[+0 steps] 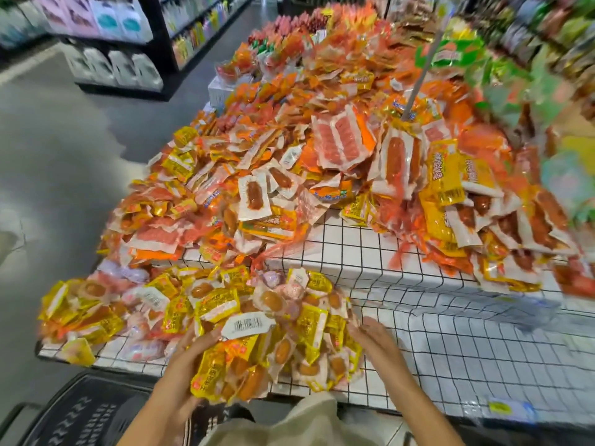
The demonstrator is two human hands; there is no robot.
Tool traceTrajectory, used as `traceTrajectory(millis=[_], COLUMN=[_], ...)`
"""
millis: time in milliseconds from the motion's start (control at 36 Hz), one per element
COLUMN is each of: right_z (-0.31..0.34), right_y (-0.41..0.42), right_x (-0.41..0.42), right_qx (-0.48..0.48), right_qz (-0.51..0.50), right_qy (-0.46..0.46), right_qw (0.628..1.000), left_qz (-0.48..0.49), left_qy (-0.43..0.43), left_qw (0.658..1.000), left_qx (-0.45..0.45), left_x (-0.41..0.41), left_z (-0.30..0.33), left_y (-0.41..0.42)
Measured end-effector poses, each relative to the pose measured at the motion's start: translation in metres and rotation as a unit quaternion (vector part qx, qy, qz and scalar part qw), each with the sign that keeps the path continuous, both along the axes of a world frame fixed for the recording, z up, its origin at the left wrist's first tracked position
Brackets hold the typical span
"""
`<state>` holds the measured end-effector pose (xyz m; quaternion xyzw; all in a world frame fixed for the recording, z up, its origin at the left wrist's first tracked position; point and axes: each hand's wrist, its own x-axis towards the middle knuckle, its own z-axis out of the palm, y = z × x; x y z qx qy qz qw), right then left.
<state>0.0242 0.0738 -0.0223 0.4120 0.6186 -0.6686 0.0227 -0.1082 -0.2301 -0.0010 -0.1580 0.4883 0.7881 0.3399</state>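
Yellow plastic sausage packets (283, 349) at six o'clock should gather cleanly if left hand (190, 355) and right hand (375, 341), fingers straight and together, press inward evenly.

Glossy plastic sausage packets (225, 309) lie on a smooth, seemingly tiled counter (402, 259).

Shop aisle, indoor.
Floor: smooth grey concrete floor (64, 149), glossy, w/ light patches.
Rear left: black shelving unit (157, 43), stocked w/ white & pastel pouches (119, 69).
Centre: white-tiled stepped surface w/ black grid lines (450, 349).
Upper tier: pale slanted pole (425, 59).
Btm left: black plastic basket (80, 410).
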Motion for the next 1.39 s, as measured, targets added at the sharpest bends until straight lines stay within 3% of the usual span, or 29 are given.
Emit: traceTrajectory(millis=[194,333,444,583,889,1000,1056,1167,1278,1389], right_z=[-0.004,-0.009,-0.016,-0.022,-0.034,-0.019,-0.006,0.000,-0.034,-0.060], right_y=[-0.017,-0.018,0.001,0.015,0.027,0.057,0.081,0.103,0.081,0.052], right_x=[-0.033,-0.050,-0.042,-0.039,-0.020,-0.009,-0.003,0.000,0.001,0.005], right_qx=[0.066,0.086,0.054,0.092,0.152,0.130,0.139,0.119,0.069,-0.041], right_qz=[0.061,0.044,0.082,0.095,0.011,-0.131,-0.156,-0.046,0.114,0.084], right_qy=[0.016,-0.061,-0.023,-0.026,0.045,0.093,0.110,0.097,-0.005,-0.026], right_qw=[0.996,0.993,0.995,0.991,0.987,0.978,0.972,0.987,0.991,0.995], left_qz=[0.022,0.035,0.062,0.060,0.076,0.076,0.067,0.038,0.048,0.055], left_qy=[0.026,0.034,0.033,0.034,0.018,0.013,0.013,0.025,0.021,0.008], left_qw=[0.999,0.998,0.996,0.997,0.996,0.996,0.997,0.998,0.997,0.996], left_qx=[-0.032,-0.049,-0.060,-0.038,-0.043,-0.049,-0.048,-0.040,-0.062,-0.068], left_x=[-0.001,0.003,0.005,0.010,0.022,0.022,0.023,0.025,0.028,0.033], left_z=[-0.010,-0.012,-0.016,-0.016,-0.018,-0.018,-0.016,-0.009,-0.008,-0.004], left_y=[0.011,0.023,0.027,0.032,0.043,0.049,0.053,0.064,0.070,0.073])
